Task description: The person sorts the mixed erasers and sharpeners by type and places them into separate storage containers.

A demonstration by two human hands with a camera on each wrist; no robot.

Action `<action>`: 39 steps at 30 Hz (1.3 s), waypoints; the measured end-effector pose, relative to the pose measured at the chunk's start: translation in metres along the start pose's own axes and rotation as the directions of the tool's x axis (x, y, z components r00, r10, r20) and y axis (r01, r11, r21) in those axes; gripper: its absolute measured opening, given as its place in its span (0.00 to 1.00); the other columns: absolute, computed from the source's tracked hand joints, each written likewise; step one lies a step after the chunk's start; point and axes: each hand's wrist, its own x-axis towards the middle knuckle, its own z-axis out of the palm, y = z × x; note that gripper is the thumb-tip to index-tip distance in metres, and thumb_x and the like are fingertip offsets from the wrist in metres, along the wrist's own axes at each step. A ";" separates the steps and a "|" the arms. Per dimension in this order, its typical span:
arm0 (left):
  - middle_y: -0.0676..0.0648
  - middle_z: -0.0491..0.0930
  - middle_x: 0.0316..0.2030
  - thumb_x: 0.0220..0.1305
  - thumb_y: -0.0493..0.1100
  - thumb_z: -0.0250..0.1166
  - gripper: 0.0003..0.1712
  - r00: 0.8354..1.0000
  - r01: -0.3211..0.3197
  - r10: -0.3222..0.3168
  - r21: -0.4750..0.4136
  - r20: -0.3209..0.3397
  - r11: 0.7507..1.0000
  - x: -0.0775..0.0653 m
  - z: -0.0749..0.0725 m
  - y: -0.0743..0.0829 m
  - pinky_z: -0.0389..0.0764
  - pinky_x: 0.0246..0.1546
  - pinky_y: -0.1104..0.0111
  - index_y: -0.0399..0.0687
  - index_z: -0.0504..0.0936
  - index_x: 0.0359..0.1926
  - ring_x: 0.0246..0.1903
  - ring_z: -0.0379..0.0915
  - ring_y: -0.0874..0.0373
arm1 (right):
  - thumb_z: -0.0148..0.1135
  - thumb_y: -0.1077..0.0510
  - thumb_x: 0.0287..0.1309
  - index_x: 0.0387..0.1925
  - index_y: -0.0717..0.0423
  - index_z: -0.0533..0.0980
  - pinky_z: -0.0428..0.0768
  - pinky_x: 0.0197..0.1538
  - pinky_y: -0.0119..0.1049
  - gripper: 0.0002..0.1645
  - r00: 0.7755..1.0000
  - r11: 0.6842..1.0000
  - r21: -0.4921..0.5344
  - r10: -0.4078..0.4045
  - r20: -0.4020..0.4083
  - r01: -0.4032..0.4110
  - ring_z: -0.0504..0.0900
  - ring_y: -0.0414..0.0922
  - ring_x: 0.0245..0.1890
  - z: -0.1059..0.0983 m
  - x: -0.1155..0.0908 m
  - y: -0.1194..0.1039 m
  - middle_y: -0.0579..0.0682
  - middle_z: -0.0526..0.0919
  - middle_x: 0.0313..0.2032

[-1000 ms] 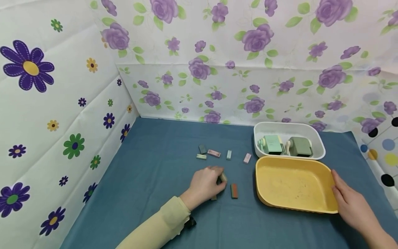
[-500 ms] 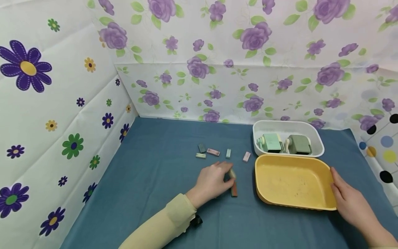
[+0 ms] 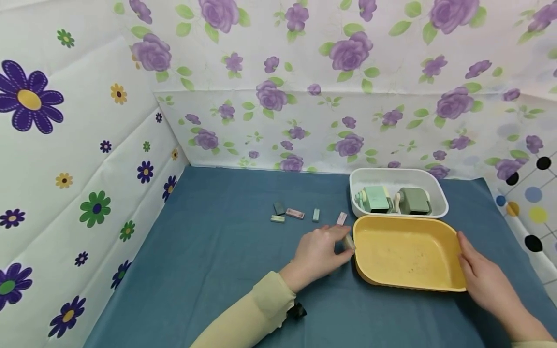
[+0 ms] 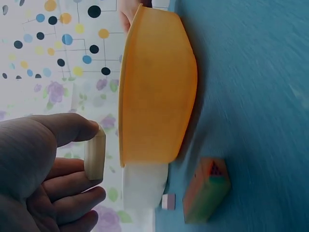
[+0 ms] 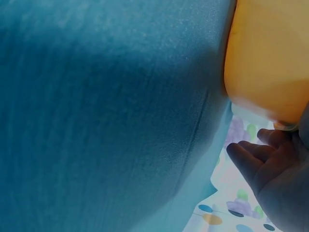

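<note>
Between thumb and fingers my left hand (image 3: 319, 253) pinches a small cream eraser (image 4: 95, 154), held above the cloth at the left rim of a yellow plastic tray (image 3: 409, 251). My right hand (image 3: 491, 285) grips the tray's right rim, thumb near the top edge and fingers outside. A red and green eraser (image 4: 207, 191) lies on the cloth below the left hand; the hand hides it in the head view. Behind the hand rest a pink eraser (image 3: 341, 218), a pale blue one (image 3: 315, 215) and a patterned pink one (image 3: 295, 213).
A white bin (image 3: 441, 203) touches the tray's far side and holds a mint sharpener (image 3: 376, 198) and a grey-green sharpener (image 3: 414, 200), both with cranks. A dark block (image 3: 279, 208) and a pale green eraser (image 3: 277, 219) lie farther left on the blue cloth (image 3: 209, 270).
My left hand has moved right with the cream eraser, from among the loose erasers to the tray's left rim. The right hand keeps its grip on the tray.
</note>
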 end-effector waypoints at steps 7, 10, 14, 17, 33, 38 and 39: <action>0.50 0.86 0.60 0.73 0.55 0.72 0.28 0.999 -0.031 0.031 -0.020 -0.009 0.999 0.002 0.002 0.004 0.87 0.54 0.65 0.50 0.84 0.68 0.54 0.86 0.59 | 0.34 0.49 0.89 0.85 0.58 0.33 0.59 0.66 0.79 0.39 0.999 1.000 0.004 0.017 0.032 -0.017 0.56 0.80 0.74 -0.002 0.003 -0.004 0.72 0.43 0.81; 0.49 0.86 0.61 0.73 0.55 0.72 0.29 1.000 -0.027 0.027 -0.023 -0.007 0.999 0.003 0.002 0.005 0.88 0.50 0.65 0.50 0.84 0.69 0.57 0.85 0.57 | 0.33 0.49 0.89 0.85 0.58 0.33 0.58 0.67 0.79 0.39 0.999 1.000 0.010 0.011 0.037 -0.011 0.55 0.80 0.74 -0.002 0.003 -0.004 0.72 0.42 0.81; 0.49 0.86 0.62 0.73 0.56 0.72 0.29 1.000 -0.015 0.016 -0.023 0.002 1.000 0.005 0.003 0.007 0.89 0.42 0.66 0.51 0.83 0.70 0.58 0.85 0.56 | 0.34 0.50 0.89 0.85 0.59 0.33 0.53 0.71 0.78 0.39 1.000 1.000 0.014 -0.008 0.021 0.008 0.51 0.78 0.76 -0.001 0.003 -0.004 0.73 0.42 0.81; 0.49 0.86 0.62 0.73 0.57 0.71 0.30 1.000 -0.010 0.010 -0.014 0.009 1.000 0.007 0.005 0.010 0.88 0.36 0.67 0.53 0.83 0.70 0.57 0.85 0.56 | 0.35 0.52 0.89 0.85 0.61 0.33 0.47 0.75 0.75 0.39 1.000 1.000 0.001 -0.022 0.002 0.022 0.46 0.76 0.79 0.000 0.001 -0.004 0.73 0.41 0.81; 0.51 0.85 0.62 0.71 0.60 0.72 0.27 0.998 -0.007 0.003 0.073 0.062 0.997 0.026 0.021 0.024 0.90 0.41 0.65 0.57 0.87 0.66 0.64 0.80 0.55 | 0.37 0.57 0.88 0.84 0.65 0.33 0.42 0.78 0.70 0.39 0.998 0.998 -0.043 -0.055 -0.035 0.053 0.43 0.73 0.80 0.001 -0.001 -0.002 0.73 0.40 0.81; 0.52 0.85 0.63 0.71 0.60 0.73 0.25 0.993 -0.022 0.009 0.111 0.115 0.994 0.038 0.025 0.026 0.89 0.41 0.67 0.59 0.88 0.64 0.65 0.79 0.58 | 0.37 0.56 0.88 0.84 0.65 0.33 0.43 0.77 0.72 0.39 0.998 0.998 -0.036 -0.052 -0.024 0.051 0.43 0.74 0.80 0.002 0.000 -0.001 0.74 0.40 0.81; 0.52 0.85 0.63 0.71 0.59 0.73 0.25 0.992 -0.024 0.009 0.117 0.124 0.993 0.039 0.026 0.026 0.89 0.42 0.67 0.59 0.88 0.64 0.65 0.79 0.59 | 0.37 0.56 0.88 0.84 0.65 0.34 0.43 0.77 0.72 0.39 0.998 0.998 -0.036 -0.053 -0.025 0.052 0.44 0.74 0.80 0.003 0.000 -0.001 0.74 0.41 0.81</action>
